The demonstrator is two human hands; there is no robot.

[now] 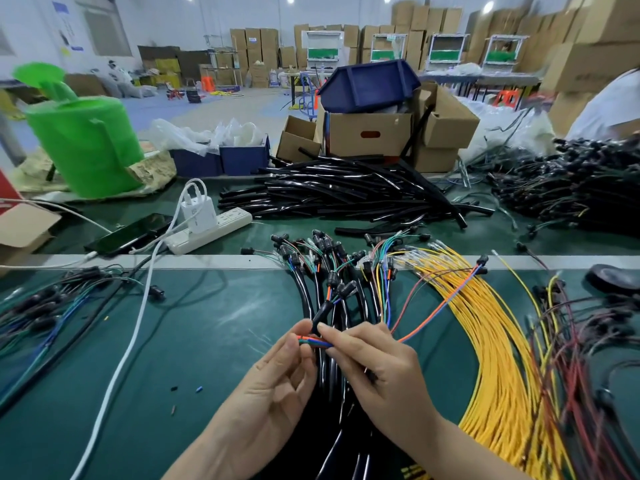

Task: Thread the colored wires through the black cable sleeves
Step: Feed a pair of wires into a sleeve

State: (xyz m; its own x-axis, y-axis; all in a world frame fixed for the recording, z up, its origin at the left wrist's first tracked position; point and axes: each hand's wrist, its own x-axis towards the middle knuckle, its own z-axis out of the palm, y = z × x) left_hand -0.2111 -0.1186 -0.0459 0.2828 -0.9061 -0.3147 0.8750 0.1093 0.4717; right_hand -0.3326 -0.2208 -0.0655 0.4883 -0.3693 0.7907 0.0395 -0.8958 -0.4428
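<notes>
My left hand point(277, 379) pinches the ends of a small bundle of colored wires point(313, 341), orange, green, blue and red, between thumb and fingertips. My right hand point(377, 368) pinches the same bundle just to the right, beside the lower end of a black cable sleeve point(320, 315) that rises away from my fingers. From my right hand an orange and a blue wire point(440, 310) loop up to the right. Beneath both hands lies a bunch of sleeved cables point(332, 289) with black connectors at their far ends.
A heap of loose black sleeves point(346, 192) lies across the far belt. A thick bunch of yellow wires point(491, 344) curves along the right, with dark red wires point(588, 358) beyond. A white power strip point(211, 228), phone point(128, 233) and white cable point(128, 348) lie left. Cardboard boxes point(370, 133) stand behind.
</notes>
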